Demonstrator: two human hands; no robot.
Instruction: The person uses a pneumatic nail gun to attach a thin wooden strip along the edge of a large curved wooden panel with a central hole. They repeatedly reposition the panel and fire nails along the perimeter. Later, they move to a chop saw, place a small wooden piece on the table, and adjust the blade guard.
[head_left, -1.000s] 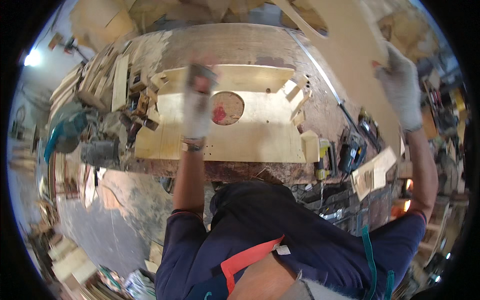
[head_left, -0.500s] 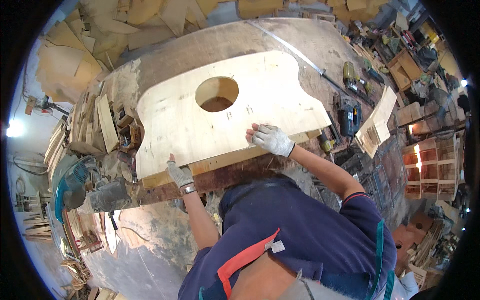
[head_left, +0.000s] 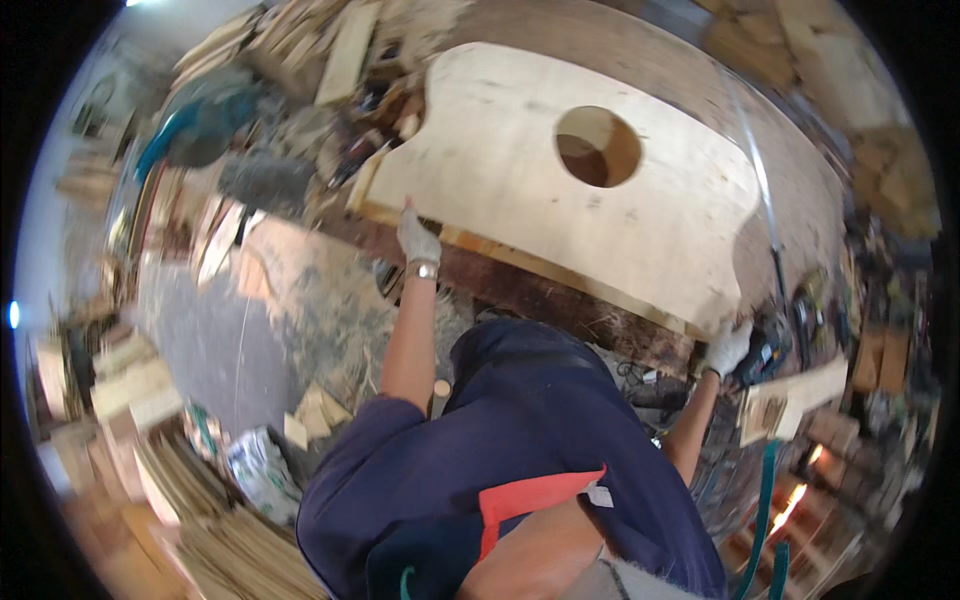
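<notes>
From my distant post I watched through the left fisheye of the head-worn pair, which looked steeply down from above and behind the left grip (head_left: 418, 240) and the right grip (head_left: 730, 348). It sat so near the wearer that the dark shirt (head_left: 500, 420) bulked large on the near side of both grips, yet it reached the desk (head_left: 805, 215) beyond them and the floor (head_left: 205, 330) off the left grip's outer side. My view stood askew, the desk's near edge sloping down toward the right grip.

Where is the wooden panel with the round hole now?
In the head view, the wooden panel is upper centre, slightly right, over the workbench, with the left hand and right hand by its near edge.
</notes>
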